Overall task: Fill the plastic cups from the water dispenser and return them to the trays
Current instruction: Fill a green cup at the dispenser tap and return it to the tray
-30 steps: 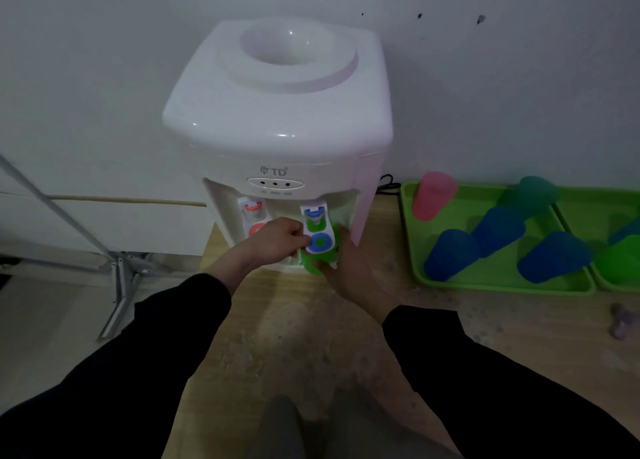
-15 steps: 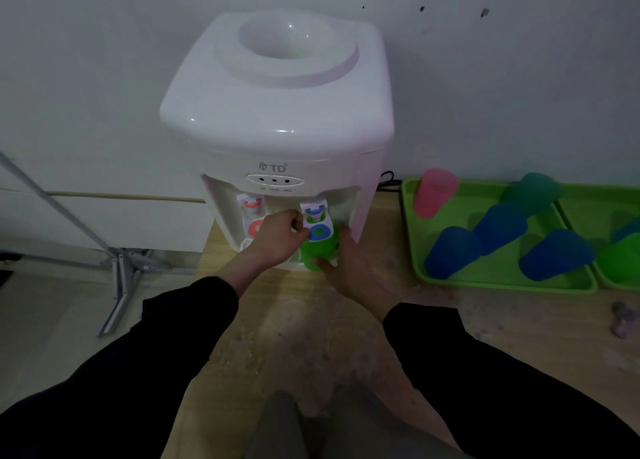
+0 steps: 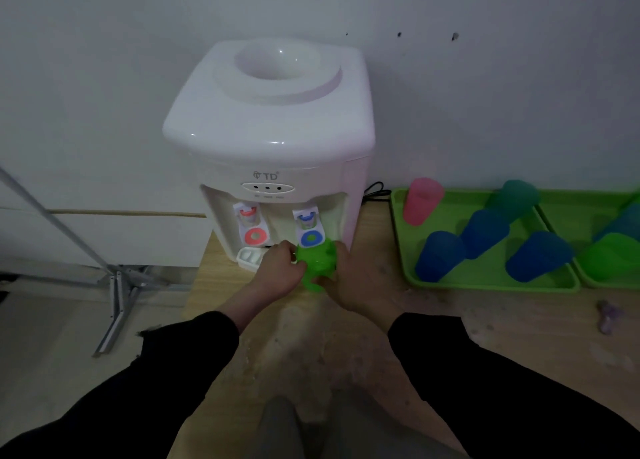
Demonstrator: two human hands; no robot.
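A white water dispenser [image 3: 270,126] stands against the wall on a wooden table, with a red tap lever [image 3: 255,236] and a blue tap lever [image 3: 311,238]. Just below the blue lever is a bright green plastic cup [image 3: 317,263]. My right hand [image 3: 356,282] grips the cup from the right. My left hand [image 3: 278,271] holds its left side with curled fingers. To the right, a green tray [image 3: 485,282] carries a pink cup [image 3: 420,200], a teal cup [image 3: 516,197] and three blue cups [image 3: 440,256].
A second green tray [image 3: 602,280] at the far right holds a green cup [image 3: 609,256] and a blue one. A small purple object [image 3: 607,316] lies on the table near them. A metal stand [image 3: 117,282] stands on the floor at left. The dispenser's drip tray [image 3: 247,256] juts out.
My left hand came off the blue tap lever and dropped onto the green cup's left side. The cup moved down and out from under the tap, toward me.
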